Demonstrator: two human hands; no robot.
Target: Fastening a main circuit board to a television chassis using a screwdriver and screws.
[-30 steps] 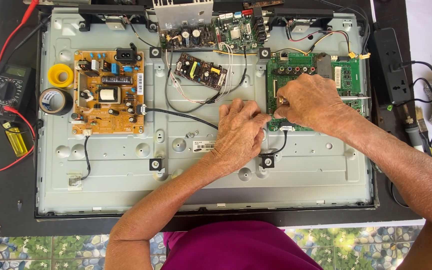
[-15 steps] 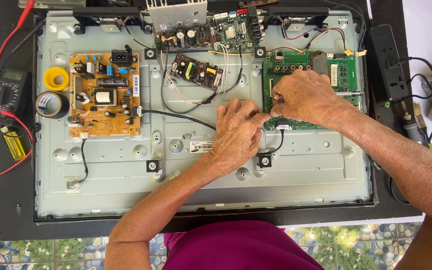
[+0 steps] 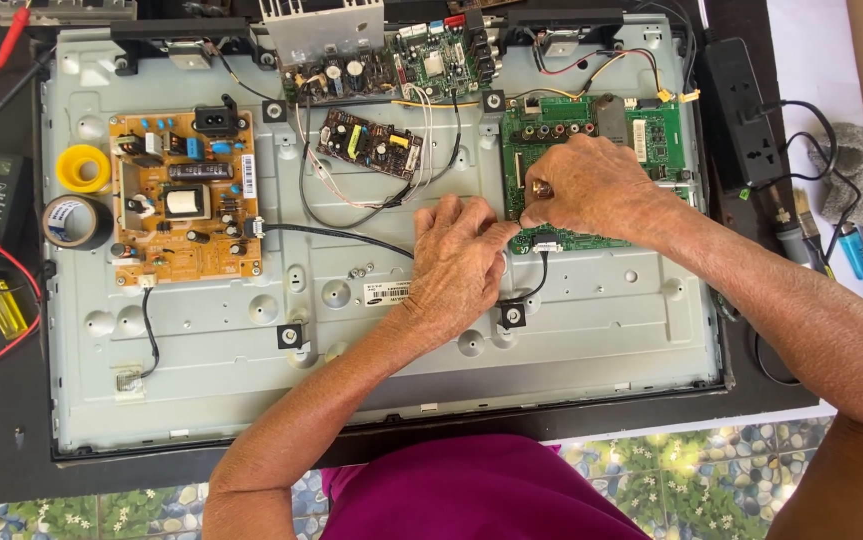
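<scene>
Brown board (image 3: 186, 200) sits bolted far left on grey stamped metal panel (image 3: 371, 340); left hand (image 3: 456, 265) palm-down, fingers curled, tips at lower-left edge of green board (image 3: 591, 165); right hand (image 3: 591, 185) knuckles-up on it, pinching small connector (image 3: 543, 242), black cable below

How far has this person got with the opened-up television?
Done: the back cover is off, baring the metal chassis and its boards. In hand: the left hand and right hand meet at the lower left edge of the green circuit board, at a small connector with a black cable. Left: loose screws lie on the chassis, and a small dark board sits loose on its wires.
</scene>
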